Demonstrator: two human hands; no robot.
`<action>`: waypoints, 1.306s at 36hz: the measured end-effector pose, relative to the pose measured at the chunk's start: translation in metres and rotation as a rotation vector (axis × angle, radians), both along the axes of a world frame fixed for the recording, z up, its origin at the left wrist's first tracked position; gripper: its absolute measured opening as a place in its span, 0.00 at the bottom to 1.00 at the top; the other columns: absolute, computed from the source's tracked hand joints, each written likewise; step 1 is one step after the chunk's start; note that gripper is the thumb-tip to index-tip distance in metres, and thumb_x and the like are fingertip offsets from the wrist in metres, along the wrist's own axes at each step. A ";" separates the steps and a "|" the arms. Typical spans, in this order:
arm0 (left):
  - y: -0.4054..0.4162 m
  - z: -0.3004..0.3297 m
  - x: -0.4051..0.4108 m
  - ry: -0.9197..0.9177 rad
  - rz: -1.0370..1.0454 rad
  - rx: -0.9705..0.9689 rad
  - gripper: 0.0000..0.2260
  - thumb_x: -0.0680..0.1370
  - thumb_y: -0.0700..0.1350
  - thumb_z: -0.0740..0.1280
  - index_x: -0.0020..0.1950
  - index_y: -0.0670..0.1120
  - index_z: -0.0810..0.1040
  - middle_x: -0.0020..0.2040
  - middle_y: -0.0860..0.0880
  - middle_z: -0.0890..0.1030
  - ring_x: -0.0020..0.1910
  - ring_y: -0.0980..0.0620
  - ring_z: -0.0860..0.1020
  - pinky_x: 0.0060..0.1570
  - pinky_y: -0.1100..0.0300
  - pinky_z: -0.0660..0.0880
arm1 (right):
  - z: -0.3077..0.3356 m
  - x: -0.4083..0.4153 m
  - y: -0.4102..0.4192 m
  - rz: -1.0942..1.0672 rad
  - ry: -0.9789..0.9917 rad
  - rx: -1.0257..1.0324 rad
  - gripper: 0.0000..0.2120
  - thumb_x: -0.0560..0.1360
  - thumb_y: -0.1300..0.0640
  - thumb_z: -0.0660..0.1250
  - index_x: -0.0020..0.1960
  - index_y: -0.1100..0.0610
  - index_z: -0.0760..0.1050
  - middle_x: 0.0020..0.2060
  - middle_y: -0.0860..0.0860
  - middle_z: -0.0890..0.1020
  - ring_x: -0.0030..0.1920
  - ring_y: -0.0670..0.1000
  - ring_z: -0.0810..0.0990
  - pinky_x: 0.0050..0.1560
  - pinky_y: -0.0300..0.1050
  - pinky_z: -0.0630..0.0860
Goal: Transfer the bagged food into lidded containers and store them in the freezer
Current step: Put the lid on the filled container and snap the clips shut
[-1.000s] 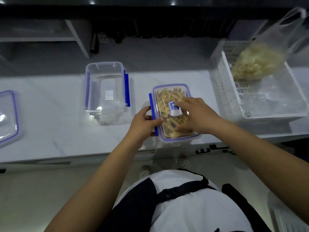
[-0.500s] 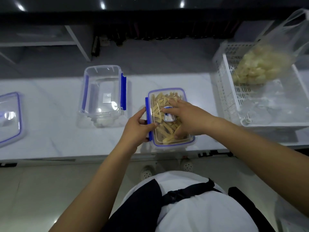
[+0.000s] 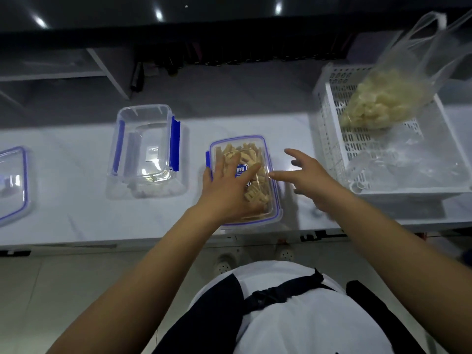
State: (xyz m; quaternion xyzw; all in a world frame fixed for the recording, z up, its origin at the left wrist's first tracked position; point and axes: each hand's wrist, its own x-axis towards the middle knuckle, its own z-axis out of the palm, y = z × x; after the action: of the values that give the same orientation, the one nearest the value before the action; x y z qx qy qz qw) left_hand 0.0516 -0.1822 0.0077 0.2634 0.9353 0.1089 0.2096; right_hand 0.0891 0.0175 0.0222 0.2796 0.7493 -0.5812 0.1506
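Sealing step: left hand (image 3: pixel 229 192) presses flat, fingers straight, on the filled container (image 3: pixel 245 180) lid. Right hand (image 3: pixel 306 180), fingers spread and empty, hovers beside its right edge; right clip likely needs snapping next.

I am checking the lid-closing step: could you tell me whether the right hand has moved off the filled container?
Yes. The right hand left the filled container, now hovering toward the white basket.

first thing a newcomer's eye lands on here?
The lidded container of pale food sticks at the counter's front edge, with the left hand flat on its lid and the right hand open just beside it. Next, the clear bag of food in the white basket at right.
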 end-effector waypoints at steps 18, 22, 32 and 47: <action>0.026 0.015 0.000 0.000 -0.012 -0.214 0.44 0.72 0.69 0.69 0.80 0.63 0.48 0.83 0.47 0.42 0.80 0.34 0.41 0.73 0.28 0.54 | -0.003 -0.023 0.002 0.012 -0.170 -0.104 0.22 0.71 0.56 0.79 0.63 0.52 0.78 0.48 0.54 0.85 0.46 0.56 0.85 0.38 0.48 0.83; 0.029 0.019 0.000 -0.026 -0.002 -0.230 0.44 0.72 0.68 0.70 0.80 0.63 0.49 0.83 0.46 0.42 0.80 0.34 0.40 0.72 0.28 0.56 | 0.001 -0.021 -0.008 0.041 -0.097 0.026 0.21 0.74 0.59 0.75 0.65 0.54 0.77 0.48 0.54 0.84 0.44 0.56 0.84 0.40 0.52 0.85; 0.032 0.022 -0.001 -0.055 0.003 -0.230 0.42 0.73 0.65 0.71 0.80 0.62 0.51 0.83 0.46 0.44 0.80 0.33 0.40 0.71 0.28 0.60 | 0.014 -0.025 -0.024 0.124 -0.103 0.214 0.20 0.73 0.60 0.76 0.64 0.59 0.76 0.51 0.57 0.82 0.49 0.60 0.84 0.48 0.59 0.84; 0.005 0.018 0.004 0.019 0.010 0.029 0.40 0.73 0.67 0.69 0.80 0.62 0.52 0.83 0.50 0.48 0.82 0.41 0.47 0.73 0.36 0.62 | 0.009 0.002 -0.027 0.169 0.067 0.512 0.29 0.76 0.46 0.72 0.75 0.48 0.69 0.69 0.50 0.76 0.64 0.54 0.77 0.56 0.45 0.73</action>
State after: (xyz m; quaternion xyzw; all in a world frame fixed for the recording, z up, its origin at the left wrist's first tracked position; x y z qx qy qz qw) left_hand 0.0554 -0.1775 0.0256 0.2625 0.9369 0.1210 0.1965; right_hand 0.0909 -0.0093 0.0315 0.2258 0.8971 -0.3669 0.0980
